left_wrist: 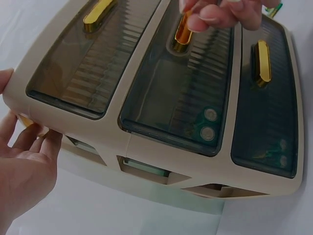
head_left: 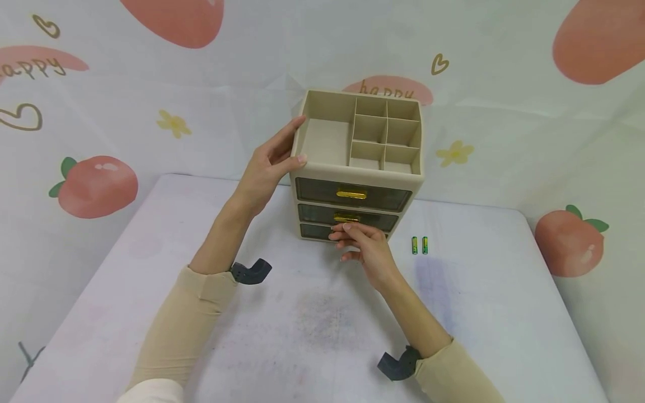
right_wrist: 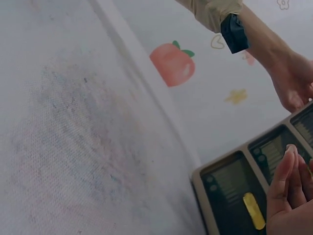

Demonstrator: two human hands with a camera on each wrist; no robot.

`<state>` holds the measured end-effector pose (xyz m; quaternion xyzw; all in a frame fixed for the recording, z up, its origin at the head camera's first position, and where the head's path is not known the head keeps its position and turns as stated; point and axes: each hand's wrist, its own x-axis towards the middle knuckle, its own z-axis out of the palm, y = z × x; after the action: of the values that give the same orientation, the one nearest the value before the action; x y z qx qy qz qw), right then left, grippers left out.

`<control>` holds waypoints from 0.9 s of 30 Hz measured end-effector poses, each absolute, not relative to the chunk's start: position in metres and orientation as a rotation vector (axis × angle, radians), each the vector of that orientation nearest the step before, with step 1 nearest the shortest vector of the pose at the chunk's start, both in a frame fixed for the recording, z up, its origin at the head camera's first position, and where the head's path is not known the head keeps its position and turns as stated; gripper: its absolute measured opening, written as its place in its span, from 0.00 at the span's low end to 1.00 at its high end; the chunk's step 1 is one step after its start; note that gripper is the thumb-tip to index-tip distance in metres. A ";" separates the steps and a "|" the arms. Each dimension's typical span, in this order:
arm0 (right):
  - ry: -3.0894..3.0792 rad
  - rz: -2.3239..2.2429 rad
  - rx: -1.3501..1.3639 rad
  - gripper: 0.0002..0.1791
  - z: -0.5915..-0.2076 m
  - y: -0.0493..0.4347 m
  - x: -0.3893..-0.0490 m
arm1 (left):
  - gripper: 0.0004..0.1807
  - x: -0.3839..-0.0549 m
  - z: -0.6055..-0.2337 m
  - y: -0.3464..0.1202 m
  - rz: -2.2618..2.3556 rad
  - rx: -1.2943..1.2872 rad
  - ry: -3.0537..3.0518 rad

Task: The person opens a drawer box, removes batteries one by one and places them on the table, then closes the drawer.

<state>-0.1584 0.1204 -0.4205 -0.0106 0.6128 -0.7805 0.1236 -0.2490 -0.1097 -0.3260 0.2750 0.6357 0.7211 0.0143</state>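
Observation:
A beige desktop drawer organizer (head_left: 360, 174) stands upright with its dark see-through drawers closed. My left hand (head_left: 262, 173) grips its upper left side, thumb on the front corner of the rim and other fingers against the side wall. Just in front of the middle drawer's gold handle (head_left: 346, 216) is my right hand (head_left: 372, 254), its fingers loosely bent and thumb near the forefinger. Whether the fingertips touch this handle is hard to tell. Through the middle drawer front (left_wrist: 168, 98), two round battery ends (left_wrist: 209, 123) show in the left wrist view.
Two green-and-yellow batteries (head_left: 420, 245) lie on the white table (head_left: 322, 324) to the organizer's right. Several open compartments (head_left: 386, 131) divide the organizer's top. A printed cloth backdrop (head_left: 242, 73) hangs close behind.

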 end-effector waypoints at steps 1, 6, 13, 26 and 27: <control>1.786 -2.272 -0.025 0.17 -0.422 0.121 -0.159 | 0.35 -0.249 -0.326 -0.110 2.245 0.854 1.979; 1.783 -2.260 0.005 0.19 -0.428 0.122 -0.162 | 0.35 -0.249 -0.327 -0.110 2.251 0.846 1.971; 1.776 -2.263 -0.014 0.22 -0.430 0.123 -0.167 | 0.35 -0.249 -0.326 -0.110 2.245 0.838 1.977; 1.660 -2.309 -0.024 0.24 -0.429 0.124 -0.173 | 0.36 -0.248 -0.324 -0.109 2.253 0.803 1.966; 1.646 -2.312 -0.019 0.24 -0.428 0.124 -0.173 | 0.36 -0.248 -0.324 -0.109 2.254 0.801 1.962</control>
<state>-0.1732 0.1243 -0.4284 -0.0065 0.5733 -0.8052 0.1513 -0.2485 -0.1093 -0.3238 0.2586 0.6340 0.7284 0.0237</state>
